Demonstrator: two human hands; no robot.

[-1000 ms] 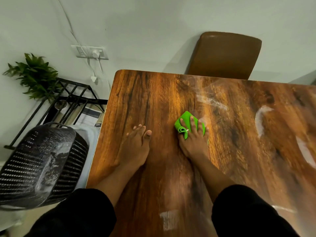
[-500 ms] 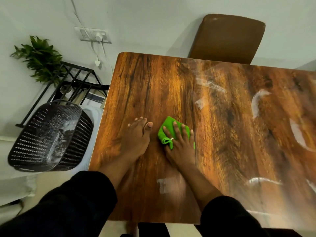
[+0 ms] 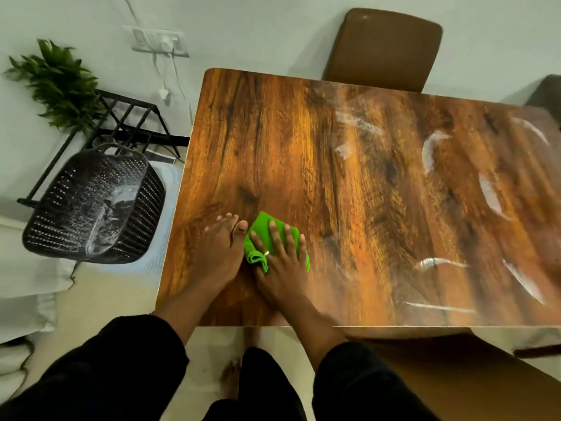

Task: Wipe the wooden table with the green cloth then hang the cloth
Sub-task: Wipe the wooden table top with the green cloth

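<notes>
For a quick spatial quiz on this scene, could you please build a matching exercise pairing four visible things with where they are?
Things:
1. green cloth
2. left hand
3. brown chair
4. black basket

Places:
A. on the floor, left of the table
B. under the right hand
C. beyond the table's far edge
D. flat on the wooden table, beside the cloth

Pairs: 1-B, 2-D, 3-C, 4-A

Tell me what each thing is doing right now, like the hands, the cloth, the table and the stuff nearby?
Right hand: flat, pressing the cloth.
Left hand: flat on the table, empty.
Green cloth: bunched under the right hand.
Wooden table: streaky on the right side.
Basket: tilted, beside the table.
Chair: pushed against the far edge.
Plug: in the wall socket.
</notes>
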